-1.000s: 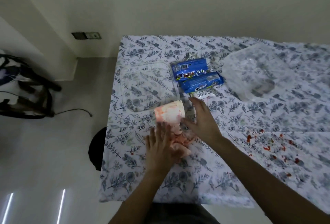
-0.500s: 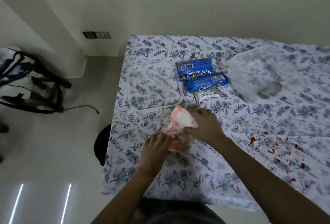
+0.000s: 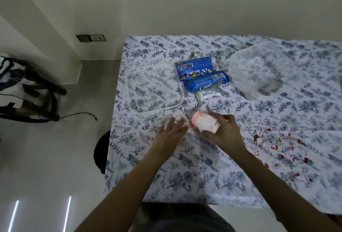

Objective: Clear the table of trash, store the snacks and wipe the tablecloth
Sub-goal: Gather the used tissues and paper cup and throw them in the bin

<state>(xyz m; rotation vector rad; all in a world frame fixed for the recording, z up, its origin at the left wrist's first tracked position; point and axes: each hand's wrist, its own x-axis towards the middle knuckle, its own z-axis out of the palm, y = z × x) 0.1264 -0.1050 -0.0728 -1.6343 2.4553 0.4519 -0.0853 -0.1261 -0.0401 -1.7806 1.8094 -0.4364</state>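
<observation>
Left hand [image 3: 171, 132] blurred — its hold unclear.

Snack packs [image 3: 201, 76] and lid [image 3: 153, 86] block beyond; near cloth [image 3: 185, 176] open.

Matt printed cloth tablecloth [image 3: 203, 167], glossy blue plastic snack wrappers [image 3: 201, 76], clear plastic lid [image 3: 153, 85], stained paper cup [image 3: 205, 123].

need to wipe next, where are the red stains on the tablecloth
In the head view, the red stains speckle the tablecloth's right side, just right of the right hand.
</observation>
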